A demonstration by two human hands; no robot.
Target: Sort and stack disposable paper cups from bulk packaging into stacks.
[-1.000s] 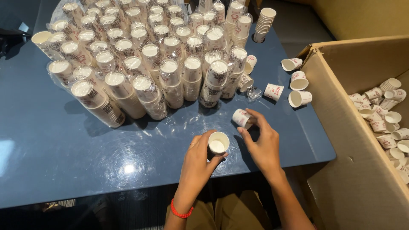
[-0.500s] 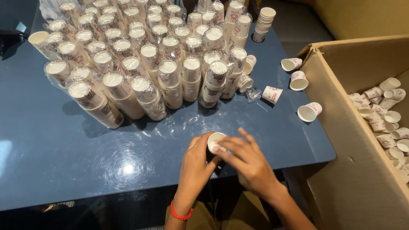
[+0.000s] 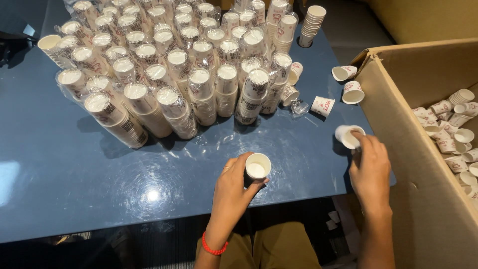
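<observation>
Left hand (image 3: 234, 187) grips an upright cup (image 3: 258, 166) near the table's (image 3: 74, 189) front edge. Right hand (image 3: 369, 167) pinches a tipped cup (image 3: 347, 136) beside the box (image 3: 413, 164); open tabletop lies left.

Bare forearms, red bracelet (image 3: 214, 247) on left wrist, olive trousers (image 3: 279, 246)

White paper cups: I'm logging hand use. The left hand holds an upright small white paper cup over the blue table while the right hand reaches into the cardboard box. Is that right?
Not quite. In the head view the right hand is not in the cardboard box; it grips a tipped white paper cup at the blue table edge. The left hand does hold an upright small white paper cup.
</observation>
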